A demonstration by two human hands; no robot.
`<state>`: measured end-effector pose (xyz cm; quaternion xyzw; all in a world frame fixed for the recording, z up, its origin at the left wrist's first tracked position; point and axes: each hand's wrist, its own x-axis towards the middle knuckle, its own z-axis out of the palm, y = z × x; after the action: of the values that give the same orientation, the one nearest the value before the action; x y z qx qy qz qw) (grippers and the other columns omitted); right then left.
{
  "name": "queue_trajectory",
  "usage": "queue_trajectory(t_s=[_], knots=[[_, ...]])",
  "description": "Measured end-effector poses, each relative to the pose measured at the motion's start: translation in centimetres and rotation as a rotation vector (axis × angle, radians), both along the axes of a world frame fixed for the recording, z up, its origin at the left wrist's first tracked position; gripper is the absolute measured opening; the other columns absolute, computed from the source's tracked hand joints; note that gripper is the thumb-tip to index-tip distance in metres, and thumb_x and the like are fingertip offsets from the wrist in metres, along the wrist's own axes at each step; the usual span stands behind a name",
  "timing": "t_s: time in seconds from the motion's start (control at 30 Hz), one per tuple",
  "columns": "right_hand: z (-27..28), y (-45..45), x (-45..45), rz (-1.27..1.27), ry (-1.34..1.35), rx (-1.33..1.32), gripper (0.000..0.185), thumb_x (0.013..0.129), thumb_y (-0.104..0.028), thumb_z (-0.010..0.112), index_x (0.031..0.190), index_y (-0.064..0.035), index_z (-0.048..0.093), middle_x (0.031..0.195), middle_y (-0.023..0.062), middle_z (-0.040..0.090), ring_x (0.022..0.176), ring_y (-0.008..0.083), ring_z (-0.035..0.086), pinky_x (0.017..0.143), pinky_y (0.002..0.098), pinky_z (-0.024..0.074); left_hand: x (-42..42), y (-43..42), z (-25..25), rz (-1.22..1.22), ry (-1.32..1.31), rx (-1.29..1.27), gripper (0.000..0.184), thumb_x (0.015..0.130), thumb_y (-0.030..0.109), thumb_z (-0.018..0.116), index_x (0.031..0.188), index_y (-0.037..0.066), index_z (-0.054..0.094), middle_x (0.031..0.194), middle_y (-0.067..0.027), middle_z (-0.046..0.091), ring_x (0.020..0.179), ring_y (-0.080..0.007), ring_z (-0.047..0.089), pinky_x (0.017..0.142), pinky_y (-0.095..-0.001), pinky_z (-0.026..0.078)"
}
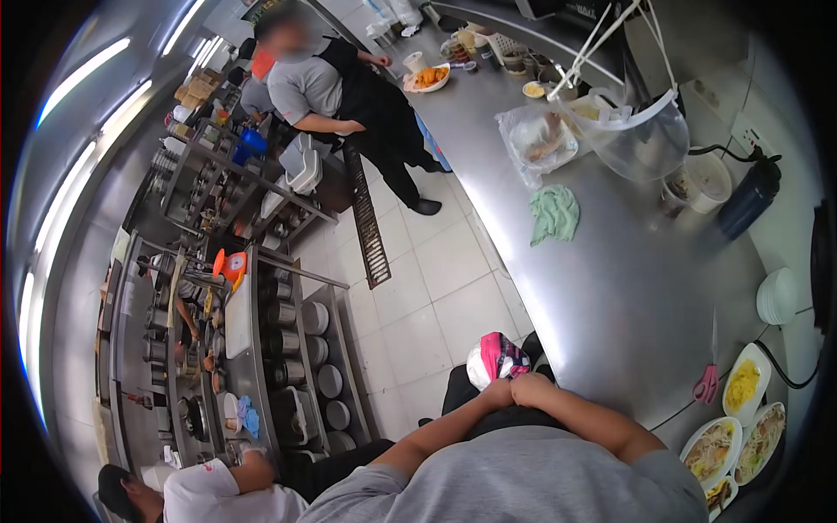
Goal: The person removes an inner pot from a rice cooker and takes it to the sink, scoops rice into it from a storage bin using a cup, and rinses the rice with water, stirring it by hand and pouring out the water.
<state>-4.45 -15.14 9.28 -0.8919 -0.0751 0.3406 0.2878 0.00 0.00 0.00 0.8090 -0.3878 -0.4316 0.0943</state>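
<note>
Both hands are together in front of my body, below the near side of the steel counter [593,314]. My left hand [496,395] is closed at the near end of a pink-and-white bundle [499,357]; it could be a plastic bag or cloth, I cannot tell which. Against it, my right hand [530,390] is also closed, gripping the same bundle. The fingers are mostly hidden by the backs of the hands. A light green cloth [554,214] lies crumpled on the counter, well away from my hands.
On the counter sit a clear plastic bag [536,144], a clear container [641,139], a dark bottle [750,199] and a plate of orange food [429,78]. Pink-handled scissors [706,383] lie near food dishes [746,383]. One person [327,96] stands ahead; another [218,488] is at left.
</note>
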Motion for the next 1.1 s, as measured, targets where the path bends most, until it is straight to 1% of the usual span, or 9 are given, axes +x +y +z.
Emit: queue_trajectory(t_s=[0.07,0.27,0.37,0.4,0.5,0.53,0.9,1.0,1.1], knots=[[1.7,0.2,-0.9,0.030,-0.001,0.014,0.023,0.075,-0.019,0.053,0.088,-0.0064,0.068,0.093,0.0153,0.065,0.087,0.0291,0.063,0.075,0.0412,0.0496,-1.4,0.9,0.5,-0.025,-0.028,-0.152,0.026,0.074,0.027,0.055,0.079,0.003,0.063,0.083,-0.0213,0.062,0.079,-0.0361,0.060,0.070,-0.0419,0.048],[1.5,-0.1,0.8,0.082,-0.122,0.185,0.017,0.066,-0.019,0.057,0.075,-0.0065,0.063,0.078,0.0144,0.065,0.074,0.0301,0.063,0.066,0.0422,0.0496,0.8,1.3,3.4,0.314,-0.034,-0.362,0.020,0.072,0.020,0.056,0.077,0.002,0.062,0.083,-0.0191,0.062,0.078,-0.0349,0.059,0.069,-0.0414,0.046],[1.9,-0.9,0.9,0.036,-0.156,0.280,0.015,0.063,-0.020,0.060,0.073,-0.0075,0.061,0.075,0.0137,0.063,0.071,0.0309,0.062,0.064,0.0428,0.0487,1.5,0.5,4.7,0.198,-0.248,-0.401,0.016,0.072,0.017,0.056,0.074,0.003,0.062,0.088,-0.0165,0.062,0.081,-0.0321,0.058,0.070,-0.0377,0.045],[1.6,-1.1,1.1,0.033,-0.148,0.282,0.016,0.062,-0.019,0.060,0.073,-0.0078,0.061,0.074,0.0139,0.063,0.071,0.0311,0.062,0.063,0.0431,0.0484,2.1,0.3,4.9,0.063,-0.169,-0.151,0.020,0.075,0.019,0.053,0.086,0.006,0.062,0.107,-0.0146,0.056,0.098,-0.0292,0.053,0.080,-0.0378,0.042],[1.1,-0.8,0.9,0.023,-0.144,0.289,0.017,0.061,-0.018,0.061,0.074,-0.0085,0.060,0.073,0.0141,0.062,0.070,0.0317,0.061,0.062,0.0438,0.0478,1.1,0.7,4.8,-0.016,-0.484,-0.281,0.028,0.079,0.022,0.049,0.102,0.009,0.059,0.124,-0.0133,0.045,0.111,-0.0277,0.045,0.090,-0.0422,0.036],[1.1,-0.7,0.7,0.011,-0.164,0.284,0.017,0.060,-0.018,0.061,0.074,-0.0087,0.060,0.073,0.0141,0.062,0.070,0.0318,0.061,0.062,0.0440,0.0476,1.6,0.8,4.6,0.024,-0.318,-0.182,0.033,0.079,0.023,0.048,0.108,0.008,0.053,0.130,-0.0114,0.039,0.121,-0.0273,0.036,0.100,-0.0467,0.025],[-1.8,0.3,1.7,-0.136,-0.197,0.356,0.022,0.063,-0.015,0.059,0.083,-0.0090,0.061,0.078,0.0180,0.061,0.078,0.0344,0.060,0.068,0.0415,0.0469,4.0,1.8,4.9,0.058,-0.421,-0.193,0.032,0.080,0.015,0.045,0.111,0.010,0.053,0.125,-0.0084,0.047,0.119,-0.0275,0.042,0.095,-0.0468,0.031],[6.2,-0.7,3.4,-0.322,-0.351,0.719,0.013,0.074,-0.014,0.052,0.082,-0.0067,0.059,0.074,0.0179,0.059,0.069,0.0285,0.058,0.066,0.0358,0.0455,7.1,0.7,10.0,0.296,-0.609,-0.582,0.037,0.071,0.010,0.054,0.108,0.011,0.055,0.122,-0.0145,0.048,0.114,-0.0315,0.045,0.093,-0.0417,0.035],[18.1,-2.2,4.5,-0.259,-0.467,0.624,0.022,0.076,-0.023,0.062,0.084,-0.0020,0.058,0.069,0.0152,0.058,0.065,0.0222,0.056,0.063,0.0332,0.0452,9.5,-2.2,21.8,0.607,-0.859,-0.830,0.039,0.072,0.010,0.055,0.111,0.008,0.055,0.122,-0.0162,0.048,0.113,-0.0369,0.043,0.097,-0.0433,0.031]])
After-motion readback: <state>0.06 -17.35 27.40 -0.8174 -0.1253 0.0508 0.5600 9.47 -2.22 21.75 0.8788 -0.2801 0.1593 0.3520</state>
